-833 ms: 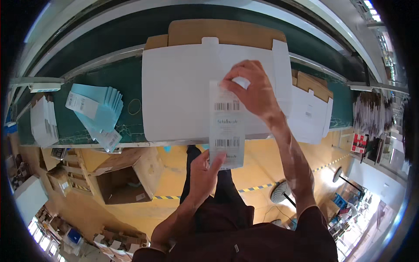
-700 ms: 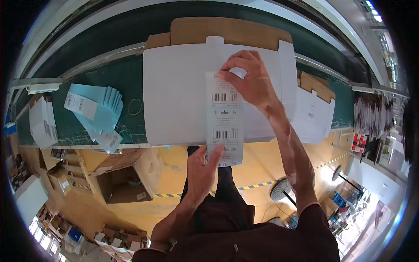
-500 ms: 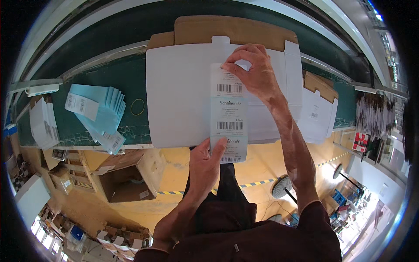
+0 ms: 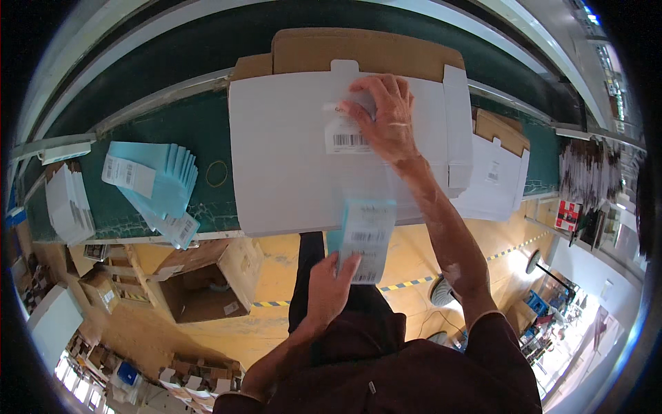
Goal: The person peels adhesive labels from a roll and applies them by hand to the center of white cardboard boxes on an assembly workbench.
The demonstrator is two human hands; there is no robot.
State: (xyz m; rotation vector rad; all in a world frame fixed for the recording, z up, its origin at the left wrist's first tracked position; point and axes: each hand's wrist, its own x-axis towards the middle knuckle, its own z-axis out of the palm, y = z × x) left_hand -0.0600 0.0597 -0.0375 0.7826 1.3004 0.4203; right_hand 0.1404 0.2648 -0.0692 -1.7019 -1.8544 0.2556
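Observation:
My left hand point(image 4: 328, 288) is closed on a strip of barcode labels point(image 4: 369, 241) with pale blue backing, just off the near edge of the table. On a flat white cardboard box blank point(image 4: 283, 152) lies one separate white barcode label point(image 4: 348, 141). My right hand point(image 4: 387, 117) rests over that label, its thumb across the label's upper part and its fingers bent and apart on the card. The hand covers part of the label's right side.
Folded pale blue label strips point(image 4: 162, 179) and a rubber band point(image 4: 216, 174) lie at left on the green table point(image 4: 214, 141). White folded sheets point(image 4: 69, 203) sit farther left. More white blanks point(image 4: 493, 172) lie at right. An open carton point(image 4: 207, 283) stands below.
The top label has come away from the strip and stays on the white blank under my right hand. My left hand has drawn the remaining strip down toward me.

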